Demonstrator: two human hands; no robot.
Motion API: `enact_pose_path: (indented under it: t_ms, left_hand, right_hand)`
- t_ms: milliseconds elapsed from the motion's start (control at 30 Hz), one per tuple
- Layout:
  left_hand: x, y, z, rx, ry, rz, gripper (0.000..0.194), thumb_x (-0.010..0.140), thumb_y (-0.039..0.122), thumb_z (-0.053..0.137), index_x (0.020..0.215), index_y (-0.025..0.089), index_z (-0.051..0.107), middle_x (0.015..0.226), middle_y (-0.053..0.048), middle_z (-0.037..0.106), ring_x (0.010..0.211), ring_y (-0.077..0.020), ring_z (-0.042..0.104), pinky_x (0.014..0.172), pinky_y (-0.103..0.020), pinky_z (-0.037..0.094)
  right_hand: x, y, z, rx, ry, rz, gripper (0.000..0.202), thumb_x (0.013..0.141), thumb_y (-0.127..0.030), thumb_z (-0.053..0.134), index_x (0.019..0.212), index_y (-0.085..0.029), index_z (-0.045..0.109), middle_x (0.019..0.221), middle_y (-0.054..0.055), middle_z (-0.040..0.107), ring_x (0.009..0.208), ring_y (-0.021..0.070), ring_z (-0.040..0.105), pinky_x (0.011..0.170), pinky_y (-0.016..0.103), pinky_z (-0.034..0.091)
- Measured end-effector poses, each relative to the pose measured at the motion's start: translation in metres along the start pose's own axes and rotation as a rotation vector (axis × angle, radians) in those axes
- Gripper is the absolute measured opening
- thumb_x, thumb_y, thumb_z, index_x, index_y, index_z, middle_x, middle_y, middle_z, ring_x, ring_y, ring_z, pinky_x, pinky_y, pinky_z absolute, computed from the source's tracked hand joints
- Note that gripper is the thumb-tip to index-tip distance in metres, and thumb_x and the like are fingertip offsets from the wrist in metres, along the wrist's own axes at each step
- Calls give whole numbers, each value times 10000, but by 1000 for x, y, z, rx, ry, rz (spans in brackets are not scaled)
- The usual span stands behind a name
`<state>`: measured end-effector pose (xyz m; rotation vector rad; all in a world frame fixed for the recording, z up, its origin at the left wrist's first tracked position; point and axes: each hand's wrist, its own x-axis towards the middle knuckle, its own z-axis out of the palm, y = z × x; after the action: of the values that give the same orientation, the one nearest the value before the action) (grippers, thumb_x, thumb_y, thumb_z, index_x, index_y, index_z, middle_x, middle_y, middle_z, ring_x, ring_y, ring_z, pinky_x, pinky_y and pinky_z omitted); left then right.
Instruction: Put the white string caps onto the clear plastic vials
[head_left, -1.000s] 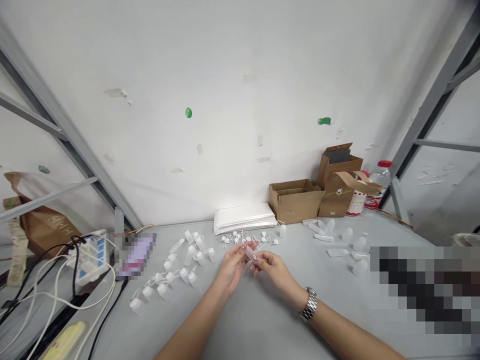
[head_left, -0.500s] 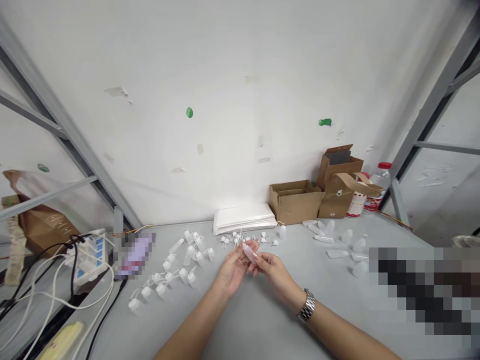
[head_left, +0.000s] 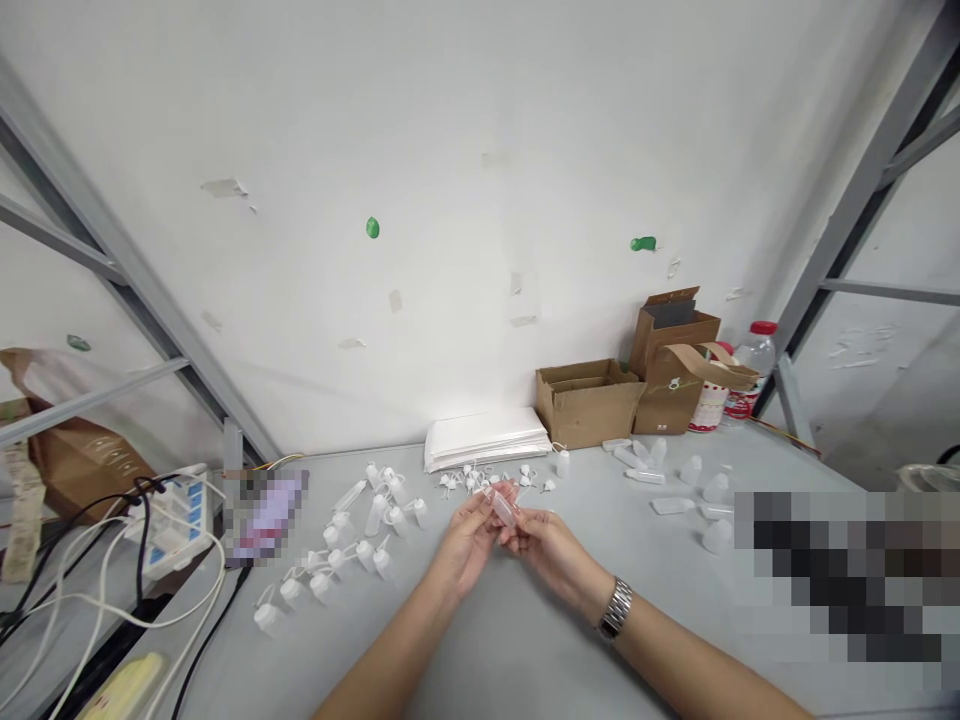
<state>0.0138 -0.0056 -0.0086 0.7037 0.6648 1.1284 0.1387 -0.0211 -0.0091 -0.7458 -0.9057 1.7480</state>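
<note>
A small translucent squeeze bottle [head_left: 505, 511] is held tilted between both hands over the grey table. My left hand [head_left: 468, 540] has its fingers closed around the upper end, covering any cap there. The lower end is pinched between the thumb and fingers of my right hand [head_left: 553, 549], which has a metal watch on its wrist. Just beyond my fingertips lies a cluster of small white caps [head_left: 469, 480]. To the left, several capped bottles [head_left: 364, 552] stand or lie in loose rows. Several uncapped bottles [head_left: 673, 506] are scattered on the right.
A white paper stack [head_left: 486, 440] and an open cardboard box [head_left: 589, 405] sit against the wall, beside a brown paper bag [head_left: 667, 390]. A power strip [head_left: 176, 520] with tangled cables is at the left. Blurred items cover the right corner.
My left fingers have closed over the bottle's upper end, where a thin white strip stuck up before. The view has shifted slightly.
</note>
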Motion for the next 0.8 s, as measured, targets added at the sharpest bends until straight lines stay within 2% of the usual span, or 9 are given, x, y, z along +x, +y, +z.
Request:
enact_pose_path:
  t_ms: [67,133,233,367,533,700,800]
  left_hand:
    - [1,6,-2,-38,18,13,309,731,319,609,991,151,619,1079,-108,632,823,-172,628,710,-288,498]
    - [2,15,-6,-71,60,77,293,738,281,606,1012,176,612,1117,-89,618,1004,-180,578,874,-298,441]
    - [5,26,-16,-16,143,177,303,737,228,605,1038,192,602,1143,-82,606,1067,-184,546,968,-323,366]
    - [8,29,-24,33,212,166,214,727,218,613,920,131,644,1041,-119,655,988,-200,596,971,-345,367]
    - [7,24,-22,-14,253,97,93,722,175,614,786,125,660,938,-101,691,916,-178,627,930,-295,402]
    - [6,21,-18,24,225,19,119,725,216,617,799,132,660,941,-111,685,880,-170,630,873,-288,422]
    - [8,18,-21,95,244,42,210,727,309,606,844,141,651,990,-116,664,863,-181,626,872,-322,414]
  right_hand:
    - [0,0,-1,-14,14,14,259,621,-376,684,583,-126,631,579,55,626,521,115,478,575,265,346]
    - [-1,0,-2,-75,55,17,295,625,-419,680,608,-130,624,584,49,627,524,118,488,582,265,355]
    - [-3,-1,-2,-237,109,-13,350,642,-486,649,602,-143,593,582,32,621,526,119,497,588,262,367]
    - [-4,0,-2,-410,111,-51,363,652,-510,631,638,-152,571,580,19,625,519,123,513,596,269,386]
    - [-2,4,-3,-477,110,-106,376,650,-543,614,649,-175,537,571,8,619,516,139,534,568,276,410]
    - [-2,3,-2,-475,107,-181,362,672,-546,595,693,-186,554,632,17,632,559,148,553,606,294,438]
    - [-1,-4,-3,-452,152,-195,394,641,-571,606,714,-186,571,666,31,643,573,159,556,618,310,443]
